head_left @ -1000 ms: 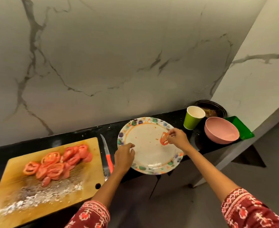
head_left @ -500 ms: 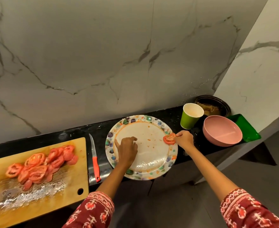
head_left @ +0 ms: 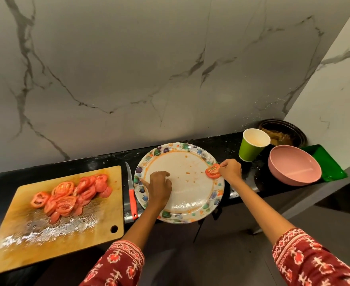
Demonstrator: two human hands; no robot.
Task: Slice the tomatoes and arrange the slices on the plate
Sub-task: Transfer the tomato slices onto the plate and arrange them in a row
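Observation:
A round plate [head_left: 182,215] with a colourful patterned rim lies on the black counter. One tomato slice [head_left: 212,171] rests on its right rim, and the fingertips of my right hand [head_left: 231,171] touch its edge. My left hand [head_left: 158,186] rests on the plate's left side, fingers curled, index finger pointing at the rim, holding nothing. A heap of several tomato slices [head_left: 70,195] lies on the wooden cutting board [head_left: 52,234] at the left. A knife with a red handle [head_left: 132,198] lies between board and plate.
A green paper cup [head_left: 251,145] stands right of the plate, then a pink bowl [head_left: 294,168], a green tray [head_left: 327,162] and a dark dish [head_left: 283,133] in the corner. A marble wall rises behind. The counter's front edge runs just under the plate and board.
My right hand carried the slice from the plate's middle to its right rim and set it down. My left hand shifted from the plate's left edge onto its surface.

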